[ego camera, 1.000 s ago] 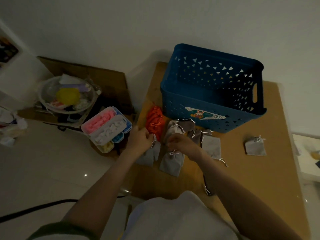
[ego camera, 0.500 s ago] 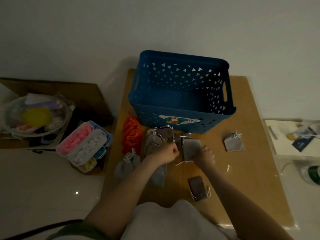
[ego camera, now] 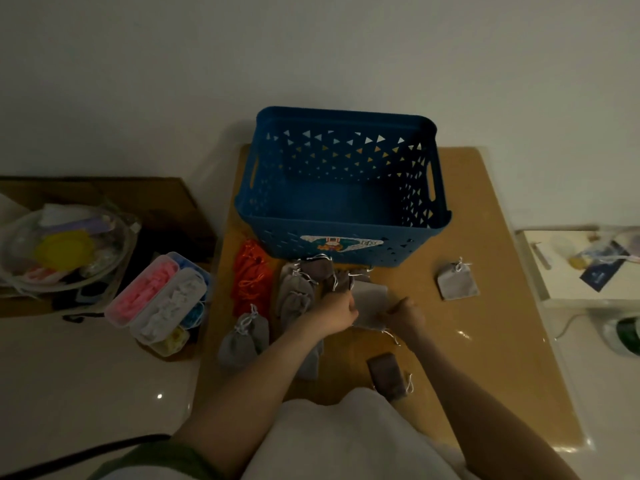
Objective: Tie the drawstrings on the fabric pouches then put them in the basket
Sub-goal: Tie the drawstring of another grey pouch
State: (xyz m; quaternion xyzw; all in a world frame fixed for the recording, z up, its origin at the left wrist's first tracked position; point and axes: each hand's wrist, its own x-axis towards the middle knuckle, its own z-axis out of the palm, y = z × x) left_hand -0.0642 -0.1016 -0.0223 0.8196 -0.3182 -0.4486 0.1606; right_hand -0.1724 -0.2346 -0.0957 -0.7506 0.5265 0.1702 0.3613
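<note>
Both hands hold one grey pouch [ego camera: 370,301]: the left hand [ego camera: 337,311] curls on its left edge and the right hand [ego camera: 406,315] on its right. It lies between them, near the blue basket [ego camera: 277,230], above the table [ego camera: 485,341].

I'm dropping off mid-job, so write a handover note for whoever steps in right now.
Hands: left hand and right hand both grip one light grey pouch on the table, in front of the blue basket.
Done: no pouch shows in the basket.
Left: tie this one, then the grey pile, orange pouches, left pouch, right pouch and dark pouch near the body; basket all.
</note>
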